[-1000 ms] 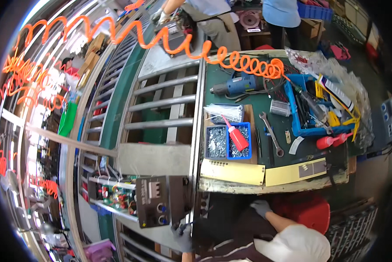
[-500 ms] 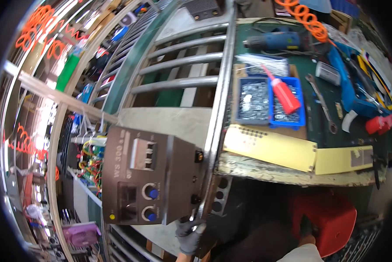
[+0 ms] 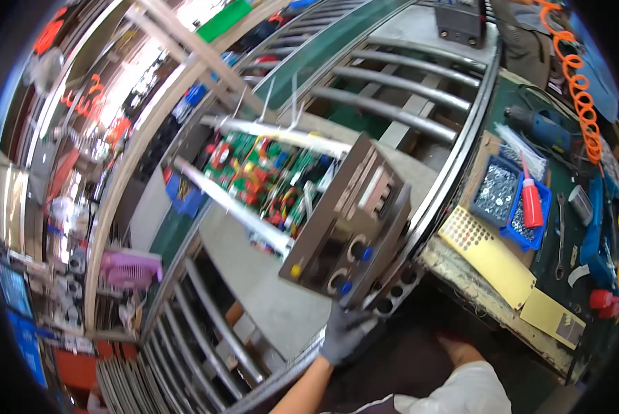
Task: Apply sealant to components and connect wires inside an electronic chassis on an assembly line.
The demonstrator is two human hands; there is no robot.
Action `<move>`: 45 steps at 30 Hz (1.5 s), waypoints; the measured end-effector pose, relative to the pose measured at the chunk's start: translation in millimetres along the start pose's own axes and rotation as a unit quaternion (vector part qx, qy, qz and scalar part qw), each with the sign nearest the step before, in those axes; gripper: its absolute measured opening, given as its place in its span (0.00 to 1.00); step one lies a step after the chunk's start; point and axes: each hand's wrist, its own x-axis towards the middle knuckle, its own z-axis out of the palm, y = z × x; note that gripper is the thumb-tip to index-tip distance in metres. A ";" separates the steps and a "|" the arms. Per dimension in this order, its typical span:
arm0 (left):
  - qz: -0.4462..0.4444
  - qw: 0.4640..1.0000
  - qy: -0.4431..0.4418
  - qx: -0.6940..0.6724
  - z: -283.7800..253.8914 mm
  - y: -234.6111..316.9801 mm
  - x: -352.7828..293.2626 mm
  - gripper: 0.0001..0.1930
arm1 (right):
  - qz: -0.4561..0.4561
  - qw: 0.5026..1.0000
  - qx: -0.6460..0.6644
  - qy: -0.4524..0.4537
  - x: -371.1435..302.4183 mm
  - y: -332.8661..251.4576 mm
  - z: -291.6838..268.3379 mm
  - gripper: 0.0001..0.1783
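My left hand (image 3: 346, 333), in a grey glove, is at the lower corner of a brown front panel (image 3: 337, 214) with two blue-tipped knobs. Its fingers are curled in; what they grip, if anything, is hidden. The panel belongs to an open electrical machine, with circuit boards and wiring (image 3: 268, 176) exposed between white side rails (image 3: 237, 208). The machine rests on a pale board (image 3: 244, 276) on a roller conveyor. My right forearm (image 3: 461, 350) reaches out of a white sleeve toward the dark area beneath the bench; its hand cannot be made out.
On the bench at right are bins of small metal parts (image 3: 497, 193), a red bottle (image 3: 531, 203), a wrench (image 3: 562, 234), a blue heat gun (image 3: 547, 130) and yellow cards (image 3: 488, 257). Conveyor rollers (image 3: 206, 324) run past the machine. Another unit (image 3: 460, 26) stands farther along. A pink fan (image 3: 131, 269) is at left.
The view has turned, bringing the machine's open inside into sight and shifting the bench rightward. My left hand stays by the panel's lower corner, with more of its forearm visible.
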 end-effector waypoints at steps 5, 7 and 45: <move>0.020 0.997 -0.014 -0.070 5.4 4.5 2.8 0.31 | -0.088 0.996 0.015 0.031 29.9 -38.4 -41.3 0.12; 0.033 0.990 0.025 -0.135 12.0 1.0 8.0 0.31 | -0.116 0.992 0.031 0.042 26.2 -39.9 -50.5 0.12; 0.027 0.840 0.430 -0.329 28.6 -49.6 -118.4 0.07 | -0.345 0.635 0.662 -0.197 -201.8 -219.6 -208.9 0.08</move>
